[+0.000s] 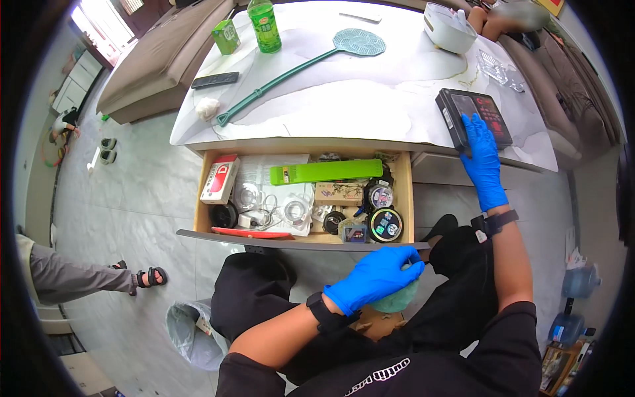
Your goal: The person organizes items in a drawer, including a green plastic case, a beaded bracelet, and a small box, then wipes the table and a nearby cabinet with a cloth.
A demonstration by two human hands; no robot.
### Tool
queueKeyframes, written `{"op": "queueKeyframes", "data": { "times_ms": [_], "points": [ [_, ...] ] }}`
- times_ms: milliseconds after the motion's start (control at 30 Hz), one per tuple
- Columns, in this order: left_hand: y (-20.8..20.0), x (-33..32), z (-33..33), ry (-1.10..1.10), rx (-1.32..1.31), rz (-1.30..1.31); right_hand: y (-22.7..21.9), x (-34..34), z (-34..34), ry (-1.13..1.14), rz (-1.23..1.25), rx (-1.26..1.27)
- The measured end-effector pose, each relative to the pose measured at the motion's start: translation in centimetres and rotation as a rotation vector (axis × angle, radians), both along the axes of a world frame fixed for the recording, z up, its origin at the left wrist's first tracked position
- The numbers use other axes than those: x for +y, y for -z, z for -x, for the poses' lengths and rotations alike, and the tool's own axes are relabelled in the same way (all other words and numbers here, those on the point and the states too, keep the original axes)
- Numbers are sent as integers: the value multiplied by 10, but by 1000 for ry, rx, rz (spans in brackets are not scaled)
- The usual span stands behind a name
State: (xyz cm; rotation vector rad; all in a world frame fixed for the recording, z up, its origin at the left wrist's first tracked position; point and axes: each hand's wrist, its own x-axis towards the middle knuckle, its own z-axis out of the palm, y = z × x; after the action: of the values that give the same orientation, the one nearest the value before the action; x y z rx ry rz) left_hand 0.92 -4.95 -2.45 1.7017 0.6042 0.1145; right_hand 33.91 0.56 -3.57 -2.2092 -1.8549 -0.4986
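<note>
My right hand (484, 162), in a blue glove, reaches up to the table's right front. Its outstretched fingers rest on the near part of a flat black box (473, 118) with red markings on top. Over my lap, my left hand (378, 278), gloved in blue too, is curled around a pale green cloth-like thing (395, 301), mostly hidden under it. Between me and the table, a drawer (304, 239) is pulled out. In it lie a bright green long case (327, 172), a red and white box (220, 180), a coiled white cable (266, 210) and round black tins (385, 225).
On the marble-patterned table (370, 99) are a green fly swatter (284, 78), a remote (215, 80), a green drink bottle (264, 26) and a white tissue box (450, 28). A lined bin (195, 334) stands left of my legs. Another person's leg (86, 274) shows at left.
</note>
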Motion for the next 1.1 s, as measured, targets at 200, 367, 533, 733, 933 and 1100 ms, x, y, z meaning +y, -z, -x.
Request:
{"op": "queueKeyframes", "data": {
  "times_ms": [200,367,533,733,933,1100],
  "points": [
    [9,-5,-6,-12,6,-56,6,-1,-8,-93,-78,21],
    [11,-5,-10,-180,-62,11,-11,-21,29,-209,-94,-28],
    [31,4,-17,-464,-166,105,-33,-56,83,-440,-122,18],
    [17,8,-24,-642,-476,936,-37,-101,129,-615,-107,-45],
    [41,3,6,-703,-456,863,-29,-109,141,-813,53,210],
    [23,5,42,-777,-303,763,-13,-95,115,-378,-85,735]
  ]
}}
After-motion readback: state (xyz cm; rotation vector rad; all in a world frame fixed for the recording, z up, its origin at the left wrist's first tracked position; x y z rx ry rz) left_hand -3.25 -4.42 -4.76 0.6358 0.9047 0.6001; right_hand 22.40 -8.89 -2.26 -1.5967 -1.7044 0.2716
